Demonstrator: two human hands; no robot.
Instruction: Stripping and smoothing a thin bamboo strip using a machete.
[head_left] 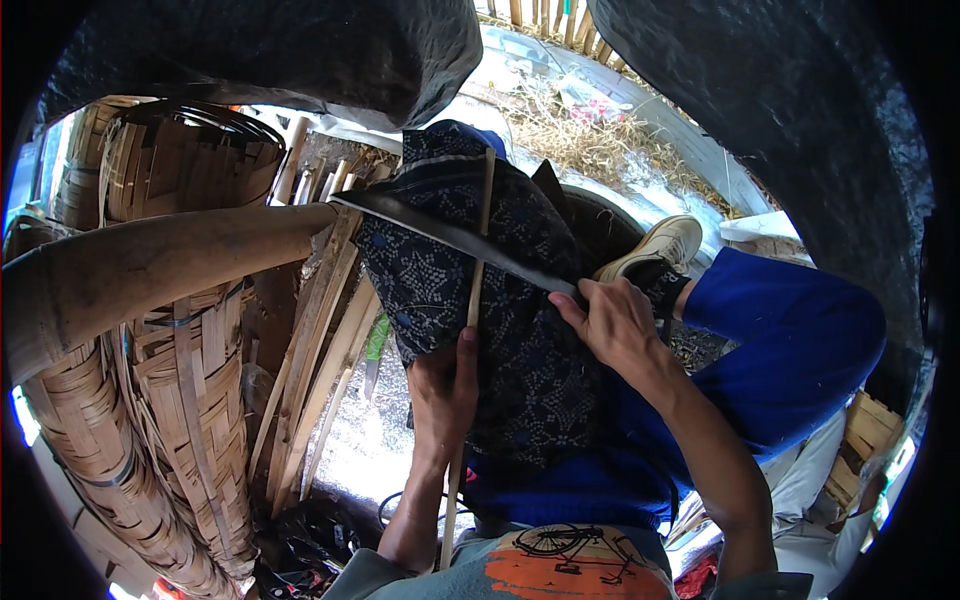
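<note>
My left hand (440, 390) is closed around a thin bamboo strip (474, 300), which runs lengthwise over my lap, its lower end passing under my forearm. My right hand (625, 325) grips a long knife (450, 237) at its near end; the handle is hidden in my fingers. The blade lies crosswise against the strip, above my left hand, its tip pointing far left. Beneath both is a dark patterned cloth (540, 400) spread over my left leg.
A thick bamboo pole (170, 255) juts in from the left, ending near the blade's tip. Woven bamboo baskets (190, 390) and long wooden slats (325, 330) stand there. A green-handled knife (377, 340) is beside the slats. Dark sheeting (250, 50) hangs above; dry straw (590, 145) lies beyond.
</note>
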